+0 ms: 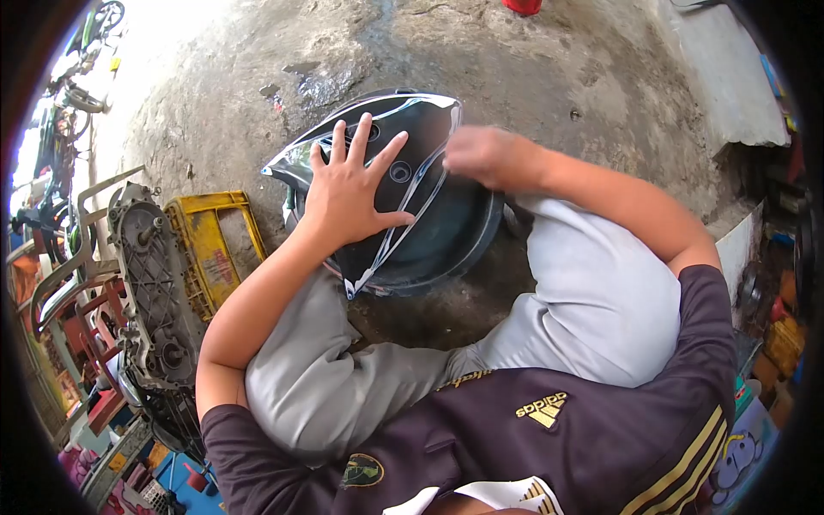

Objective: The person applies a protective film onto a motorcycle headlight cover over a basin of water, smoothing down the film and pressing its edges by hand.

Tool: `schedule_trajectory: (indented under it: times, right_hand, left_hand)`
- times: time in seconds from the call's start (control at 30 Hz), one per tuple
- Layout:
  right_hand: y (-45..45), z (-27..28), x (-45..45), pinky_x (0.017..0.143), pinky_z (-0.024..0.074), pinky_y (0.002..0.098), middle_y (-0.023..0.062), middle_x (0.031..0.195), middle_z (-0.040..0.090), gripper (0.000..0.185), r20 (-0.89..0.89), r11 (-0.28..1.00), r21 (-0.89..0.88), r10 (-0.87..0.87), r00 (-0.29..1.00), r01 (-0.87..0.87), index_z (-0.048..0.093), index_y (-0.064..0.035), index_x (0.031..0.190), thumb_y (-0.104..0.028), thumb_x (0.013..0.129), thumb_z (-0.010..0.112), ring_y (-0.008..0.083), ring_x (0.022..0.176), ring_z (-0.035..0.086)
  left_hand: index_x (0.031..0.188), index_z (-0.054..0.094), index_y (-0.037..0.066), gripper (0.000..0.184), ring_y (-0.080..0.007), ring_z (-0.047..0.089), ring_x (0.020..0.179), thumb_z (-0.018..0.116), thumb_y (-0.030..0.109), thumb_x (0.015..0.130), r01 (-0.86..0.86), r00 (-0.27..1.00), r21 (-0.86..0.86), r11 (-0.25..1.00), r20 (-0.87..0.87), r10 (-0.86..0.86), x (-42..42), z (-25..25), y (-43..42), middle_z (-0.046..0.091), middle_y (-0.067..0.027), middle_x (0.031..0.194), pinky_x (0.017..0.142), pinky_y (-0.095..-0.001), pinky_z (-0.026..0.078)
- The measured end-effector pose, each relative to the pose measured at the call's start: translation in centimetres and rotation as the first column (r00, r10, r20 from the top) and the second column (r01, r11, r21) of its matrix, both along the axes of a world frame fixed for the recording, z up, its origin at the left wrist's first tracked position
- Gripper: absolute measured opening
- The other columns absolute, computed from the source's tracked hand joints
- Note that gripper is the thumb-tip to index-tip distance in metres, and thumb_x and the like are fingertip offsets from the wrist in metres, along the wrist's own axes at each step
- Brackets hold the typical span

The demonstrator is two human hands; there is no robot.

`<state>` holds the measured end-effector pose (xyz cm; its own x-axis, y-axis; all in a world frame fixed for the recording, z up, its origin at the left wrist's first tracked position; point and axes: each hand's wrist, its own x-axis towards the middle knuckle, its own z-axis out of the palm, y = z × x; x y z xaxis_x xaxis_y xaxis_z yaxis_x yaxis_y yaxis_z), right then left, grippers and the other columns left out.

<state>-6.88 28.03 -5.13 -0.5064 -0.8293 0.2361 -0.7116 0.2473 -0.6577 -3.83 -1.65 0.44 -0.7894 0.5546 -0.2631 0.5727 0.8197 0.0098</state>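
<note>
A glossy black panel with bright silvery edges [418,133], pointed at its corners, lies across a dark round basin [470,245] between my knees. It looks like a vehicle body part or lamp unit; its exact kind I cannot tell. My left hand [345,193] rests flat on its left side, fingers spread. At the panel's right edge, my right hand [491,157] is curled closed and smeared by motion. Whatever those fingers hold, if anything, is hidden. A round ring-shaped recess [400,172] shows on the panel between the hands.
Left of the basin stands a yellow plastic crate [202,236], beside a grey metal engine casing [154,283]. Rough concrete floor [549,77] with a wet patch spreads ahead. A red object [522,6] is at the top edge. Assorted clutter lines both sides.
</note>
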Motion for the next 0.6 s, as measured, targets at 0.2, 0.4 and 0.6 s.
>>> schedule_trajectory:
  times: [0.2, 0.4, 0.6]
  right_hand:
    - [0.4, -1.0, -0.1, 0.086, 0.0564, 0.0460, 0.0150, 0.103, 0.069, 0.009, -0.017, 0.981, -0.069, -0.185, 0.983, 0.183, 0.070, -0.0009, 0.101, -0.008, 0.096, 0.072, 0.0365, 0.097, 0.067]
    - [1.4, -0.9, -2.0, 0.082, 0.0554, 0.0462, 0.0159, 0.100, 0.067, 0.007, 0.011, 0.966, -0.045, -0.256, 0.967, 0.256, 0.070, -0.0019, 0.100, -0.008, 0.097, 0.071, 0.0372, 0.095, 0.066]
    - [0.9, -0.9, -1.4, 0.082, 0.0564, 0.0451, 0.0158, 0.099, 0.066, 0.008, -0.072, 0.986, -0.040, -0.162, 0.984, 0.159, 0.069, -0.0009, 0.103, -0.006, 0.096, 0.070, 0.0367, 0.097, 0.066]
  left_hand:
    - [0.171, 0.030, 0.036, 0.119, -0.0557, 0.029, 0.157, 0.078, 0.083, 0.073, 0.006, 1.000, 0.022, 1.000, -0.021, -0.006, 0.0, -0.2, -0.1, 0.027, -0.0248, 0.175, 0.118, -0.0752, 0.033]
    - [0.171, 0.030, 0.037, 0.119, -0.0561, 0.029, 0.157, 0.078, 0.084, 0.073, 0.003, 1.000, 0.021, 1.000, -0.023, -0.002, 0.2, -0.5, 0.0, 0.027, -0.0248, 0.175, 0.117, -0.0752, 0.033]
    - [0.171, 0.030, 0.037, 0.119, -0.0563, 0.029, 0.157, 0.077, 0.084, 0.073, 0.006, 1.000, 0.019, 1.000, -0.019, -0.005, -0.1, -0.2, -0.1, 0.026, -0.0246, 0.176, 0.118, -0.0754, 0.032]
